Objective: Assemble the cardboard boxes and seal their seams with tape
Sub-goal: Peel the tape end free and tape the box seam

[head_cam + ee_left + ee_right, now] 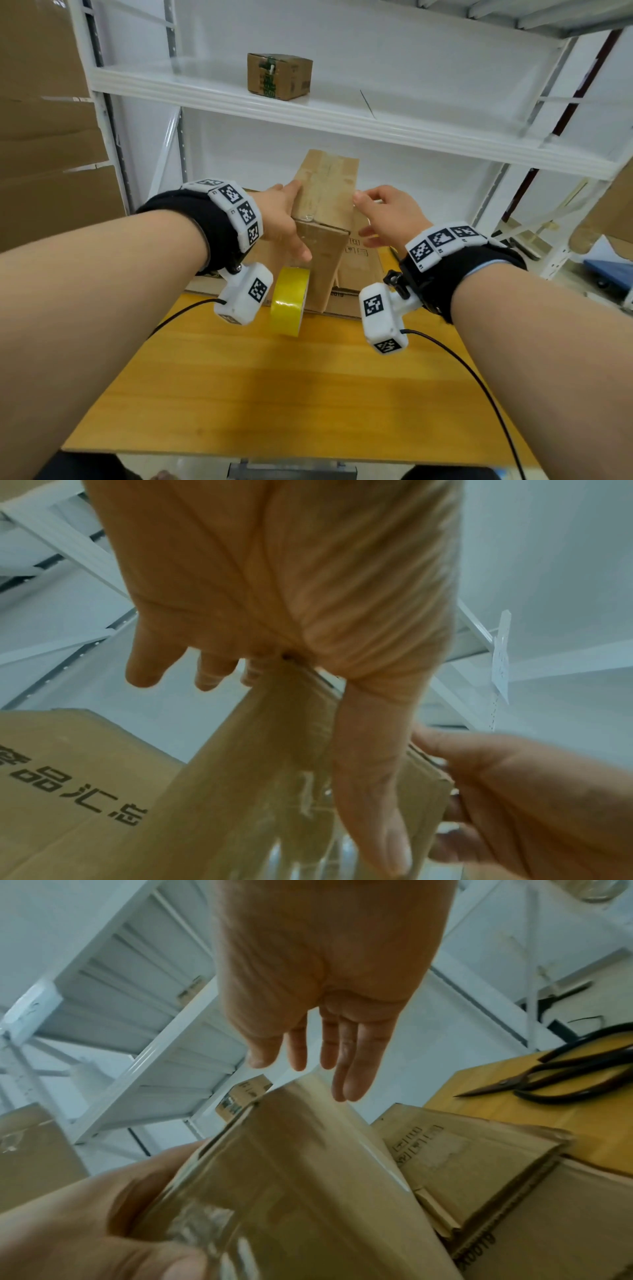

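Observation:
A small brown cardboard box (325, 192) is held tilted above the table, with glossy clear tape along its seam and over its near corner. My left hand (277, 219) grips its left side: the thumb lies along the near face (369, 777) and the fingers reach behind. My right hand (383, 212) is at the box's right edge with straight fingers (346, 1074), the thumb touching the edge. In the right wrist view the box (291, 1164) fills the lower middle. A yellow tape roll (289, 301) stands on its edge on the table below the left hand.
Flat cardboard blanks (359, 274) are stacked at the back of the wooden table (274, 394). Black scissors (548, 1080) lie on the table to the right. A small printed box (279, 76) sits on the white shelf (342, 116). Large cardboard sheets (41, 137) stand at the left.

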The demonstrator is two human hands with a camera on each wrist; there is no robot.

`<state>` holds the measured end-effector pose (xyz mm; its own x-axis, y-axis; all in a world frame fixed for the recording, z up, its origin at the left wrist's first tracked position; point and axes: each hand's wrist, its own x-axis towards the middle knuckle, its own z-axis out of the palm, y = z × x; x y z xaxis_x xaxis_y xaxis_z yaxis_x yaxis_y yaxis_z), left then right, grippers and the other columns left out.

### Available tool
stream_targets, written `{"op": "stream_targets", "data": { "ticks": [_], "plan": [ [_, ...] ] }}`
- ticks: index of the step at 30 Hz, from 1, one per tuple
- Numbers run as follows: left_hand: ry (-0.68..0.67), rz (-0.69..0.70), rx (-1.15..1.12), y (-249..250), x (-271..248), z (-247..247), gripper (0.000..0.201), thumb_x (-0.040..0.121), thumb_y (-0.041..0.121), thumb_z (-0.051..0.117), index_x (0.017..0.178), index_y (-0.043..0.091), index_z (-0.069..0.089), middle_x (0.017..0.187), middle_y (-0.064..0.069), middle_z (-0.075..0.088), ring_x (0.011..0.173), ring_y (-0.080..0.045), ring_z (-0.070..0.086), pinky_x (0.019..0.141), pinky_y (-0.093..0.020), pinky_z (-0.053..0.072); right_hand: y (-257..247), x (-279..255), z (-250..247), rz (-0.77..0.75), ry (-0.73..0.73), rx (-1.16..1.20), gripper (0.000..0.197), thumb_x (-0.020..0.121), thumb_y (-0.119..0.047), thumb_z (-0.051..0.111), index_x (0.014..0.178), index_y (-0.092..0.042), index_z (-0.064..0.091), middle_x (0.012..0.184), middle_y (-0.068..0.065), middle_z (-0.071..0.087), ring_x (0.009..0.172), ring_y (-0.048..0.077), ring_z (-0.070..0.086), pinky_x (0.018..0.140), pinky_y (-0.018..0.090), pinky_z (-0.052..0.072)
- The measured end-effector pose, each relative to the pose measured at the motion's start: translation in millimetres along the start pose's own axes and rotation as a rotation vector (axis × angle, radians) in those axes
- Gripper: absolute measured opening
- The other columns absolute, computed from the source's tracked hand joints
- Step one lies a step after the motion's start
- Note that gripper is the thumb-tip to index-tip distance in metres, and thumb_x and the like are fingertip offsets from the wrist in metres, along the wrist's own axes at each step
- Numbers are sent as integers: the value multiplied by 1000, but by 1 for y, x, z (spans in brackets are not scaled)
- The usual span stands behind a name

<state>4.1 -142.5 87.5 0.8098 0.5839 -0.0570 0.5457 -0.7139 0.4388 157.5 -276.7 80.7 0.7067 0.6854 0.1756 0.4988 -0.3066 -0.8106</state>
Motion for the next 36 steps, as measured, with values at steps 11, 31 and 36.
{"op": "stream_targets", "data": {
  "ticks": [11, 31, 36],
  "plan": [
    [0, -2, -209, 9, -11, -15, 92, 83, 7, 65, 153, 21, 7, 158, -6, 17, 143, -23, 20, 109, -29, 19, 41, -6, -18, 288, -21, -27, 33, 99, -41, 55, 103, -10, 64, 86, 9, 70, 76, 29, 75, 75, 48, 62],
    [102, 376, -122, 133, 11, 48, 46, 87, 2, 45, 126, 23, 61, 132, 2, 58, 121, -16, 54, 102, -33, 46, 119, 11, -67, 510, -51, -158, 13, 86, -13, 67, 98, -12, 61, 89, 6, 67, 70, 17, 66, 48, 23, 49],
    [22, 366, 17, 148, 35, 78, 43, 87, -2, 46, 117, 19, 68, 124, -2, 64, 115, -21, 59, 99, -36, 48, 153, 13, -81, 542, -67, -185, 9, 88, -12, 66, 96, -12, 61, 86, 4, 65, 68, 14, 63, 44, 18, 47]
  ]
}}
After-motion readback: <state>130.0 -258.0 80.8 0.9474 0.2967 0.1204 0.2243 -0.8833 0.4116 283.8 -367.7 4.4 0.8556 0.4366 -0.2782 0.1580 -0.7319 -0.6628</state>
